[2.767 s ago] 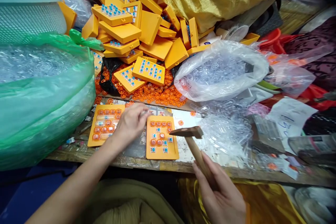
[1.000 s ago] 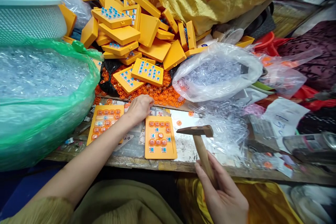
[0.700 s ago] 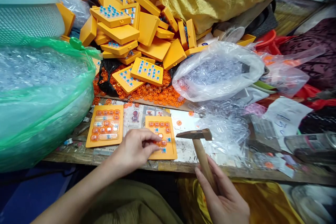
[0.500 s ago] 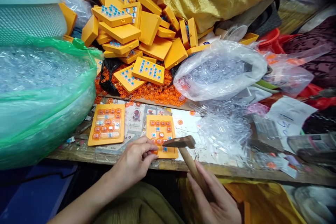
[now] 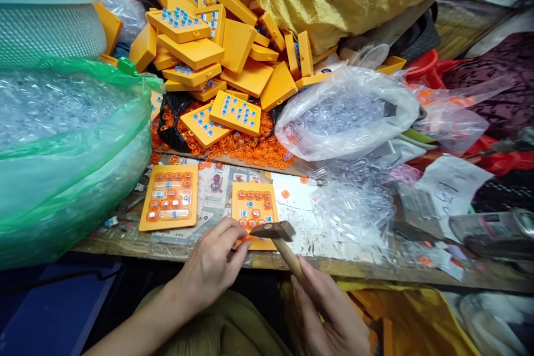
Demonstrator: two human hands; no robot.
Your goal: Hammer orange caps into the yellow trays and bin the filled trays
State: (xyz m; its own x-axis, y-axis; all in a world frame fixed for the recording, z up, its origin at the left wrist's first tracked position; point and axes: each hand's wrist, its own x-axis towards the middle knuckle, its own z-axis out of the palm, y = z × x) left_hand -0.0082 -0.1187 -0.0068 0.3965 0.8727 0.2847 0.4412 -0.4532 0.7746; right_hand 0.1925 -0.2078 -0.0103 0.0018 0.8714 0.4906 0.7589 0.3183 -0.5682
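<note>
Gripping the wooden-handled metal hammer (image 5: 273,230) low, the right hand (image 5: 334,311) leaves its head free over the yellow rectangular plastic panel (image 5: 255,186) below centre, where the left hand (image 5: 212,258) curls, its hold unclear.

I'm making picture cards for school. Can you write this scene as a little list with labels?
Left hand: fingertips at a yellow plastic tray with orange caps; grip unclear
Right hand: holding a wooden-handled metal hammer, head above that tray
Left of tray: another yellow plastic tray, orange and clear caps
Behind: loose orange plastic rings, heaped yellow plastic cases
Bags: green plastic bag, left; white plastic bag, right
</note>
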